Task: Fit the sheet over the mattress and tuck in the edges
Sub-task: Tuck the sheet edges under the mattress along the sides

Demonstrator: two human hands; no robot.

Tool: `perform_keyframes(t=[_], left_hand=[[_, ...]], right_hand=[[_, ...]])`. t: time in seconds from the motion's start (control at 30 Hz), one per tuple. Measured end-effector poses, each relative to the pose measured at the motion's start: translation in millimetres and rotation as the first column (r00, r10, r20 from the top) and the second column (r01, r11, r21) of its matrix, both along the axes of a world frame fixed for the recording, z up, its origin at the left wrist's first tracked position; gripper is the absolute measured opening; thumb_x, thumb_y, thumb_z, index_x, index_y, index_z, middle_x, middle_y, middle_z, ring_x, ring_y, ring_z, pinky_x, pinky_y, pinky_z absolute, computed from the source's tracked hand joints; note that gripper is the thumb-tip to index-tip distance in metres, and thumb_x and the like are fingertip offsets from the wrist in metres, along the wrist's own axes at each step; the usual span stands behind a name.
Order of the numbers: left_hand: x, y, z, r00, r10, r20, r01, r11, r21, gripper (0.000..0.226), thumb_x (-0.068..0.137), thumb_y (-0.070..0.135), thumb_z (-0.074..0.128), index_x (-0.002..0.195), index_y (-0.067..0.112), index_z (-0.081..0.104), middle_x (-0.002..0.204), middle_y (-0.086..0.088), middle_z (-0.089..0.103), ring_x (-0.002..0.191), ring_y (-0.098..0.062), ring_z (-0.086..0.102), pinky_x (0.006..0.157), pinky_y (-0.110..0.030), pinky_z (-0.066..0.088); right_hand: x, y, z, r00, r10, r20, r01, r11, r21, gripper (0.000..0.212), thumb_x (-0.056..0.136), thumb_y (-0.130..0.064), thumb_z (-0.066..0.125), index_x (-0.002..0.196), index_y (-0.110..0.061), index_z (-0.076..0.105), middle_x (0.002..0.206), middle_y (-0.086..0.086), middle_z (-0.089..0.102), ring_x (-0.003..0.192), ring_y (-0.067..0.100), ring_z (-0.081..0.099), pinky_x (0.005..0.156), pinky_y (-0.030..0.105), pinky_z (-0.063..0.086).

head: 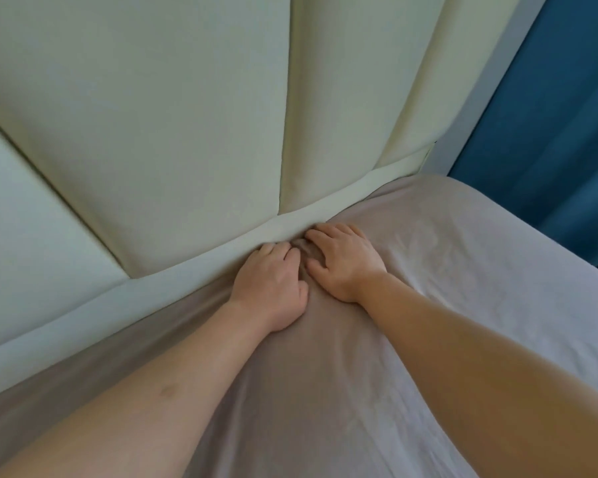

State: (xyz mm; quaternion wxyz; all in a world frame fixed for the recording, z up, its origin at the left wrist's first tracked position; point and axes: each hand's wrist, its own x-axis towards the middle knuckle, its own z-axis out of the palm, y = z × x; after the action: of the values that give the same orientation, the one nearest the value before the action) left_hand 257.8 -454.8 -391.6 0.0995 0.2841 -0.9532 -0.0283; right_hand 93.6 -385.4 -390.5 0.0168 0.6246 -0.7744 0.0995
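A taupe sheet [411,305] covers the mattress up to its far right corner. Both of my hands are at the head edge, where the sheet meets the padded cream headboard [159,132]. My left hand [273,288] points its fingers down into the gap between mattress and headboard and presses the sheet in; its fingertips are hidden. Just to its right, my right hand [342,260] lies with spread, slightly bent fingers on the sheet. The fabric bunches into small folds [304,257] between the two hands.
The headboard's lower band [187,270] runs diagonally along the mattress edge. A blue curtain [549,115] hangs beyond the bed's right side, behind a grey strip [480,98]. The mattress corner [439,184] lies at the far right.
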Motion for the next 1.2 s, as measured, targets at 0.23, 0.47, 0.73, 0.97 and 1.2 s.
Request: perform_keyframes(t=[0.23, 0.47, 0.73, 0.97, 1.2], left_hand=[[-47.3, -9.5, -6.2, 0.978, 0.182, 0.103, -0.203, 0.943, 0.264, 0.031, 0.100, 0.037, 0.042, 0.114, 0.011, 0.051, 0.120, -0.018, 0.066, 0.109, -0.038, 0.063, 0.085, -0.042, 0.046], [-40.5, 17.2, -8.9, 0.973, 0.229, -0.015, -0.227, 0.970, 0.089, 0.029, 0.095, 0.027, 0.039, 0.114, 0.011, 0.055, 0.110, -0.012, 0.066, 0.099, -0.034, 0.064, 0.082, -0.043, 0.048], [-58.1, 0.7, -8.3, 0.954, -0.284, -0.091, 0.267, 0.950, -0.164, 0.057, 0.088, 0.015, 0.040, 0.143, 0.004, 0.054, 0.151, -0.016, 0.048, 0.140, -0.034, 0.044, 0.124, -0.042, 0.025], [-117.4, -13.5, -14.3, 0.979, -0.165, -0.120, 0.162, 0.986, -0.037, 0.040, 0.086, 0.026, 0.040, 0.108, 0.005, 0.066, 0.107, -0.016, 0.066, 0.096, -0.034, 0.063, 0.091, -0.043, 0.051], [-126.4, -2.3, -26.9, 0.986, -0.121, -0.113, 0.096, 0.974, -0.203, 0.031, 0.086, 0.019, 0.044, 0.104, 0.006, 0.065, 0.092, -0.013, 0.062, 0.085, -0.033, 0.057, 0.083, -0.041, 0.047]], right_hand=[[-27.6, -46.5, 7.0, 0.989, 0.040, -0.145, 0.019, 0.921, 0.388, 0.055, 0.100, -0.050, 0.018, 0.089, -0.031, 0.069, 0.100, -0.008, 0.070, 0.105, 0.015, 0.057, 0.106, 0.044, 0.026], [-3.1, -12.8, -7.6, 0.960, -0.267, -0.084, 0.268, 0.963, -0.004, 0.056, 0.097, -0.044, 0.029, 0.131, -0.012, 0.058, 0.146, 0.010, 0.049, 0.147, 0.026, 0.023, 0.121, 0.057, 0.005], [-96.3, 3.6, 6.0, 0.956, -0.292, -0.005, 0.292, 0.956, -0.033, 0.064, 0.101, -0.049, 0.030, 0.151, -0.011, 0.040, 0.159, 0.007, 0.038, 0.151, 0.023, 0.026, 0.123, 0.044, 0.020], [-140.8, -17.8, 12.7, 0.988, -0.105, -0.110, 0.122, 0.978, 0.167, 0.048, 0.097, -0.048, 0.034, 0.123, -0.020, 0.065, 0.130, 0.001, 0.063, 0.126, 0.024, 0.050, 0.109, 0.041, 0.039], [-104.4, -27.7, 12.2, 0.827, -0.142, -0.544, 0.384, 0.850, 0.360, 0.063, 0.105, -0.046, 0.013, 0.150, -0.014, 0.044, 0.153, 0.007, 0.046, 0.147, 0.038, 0.023, 0.114, 0.063, 0.015]])
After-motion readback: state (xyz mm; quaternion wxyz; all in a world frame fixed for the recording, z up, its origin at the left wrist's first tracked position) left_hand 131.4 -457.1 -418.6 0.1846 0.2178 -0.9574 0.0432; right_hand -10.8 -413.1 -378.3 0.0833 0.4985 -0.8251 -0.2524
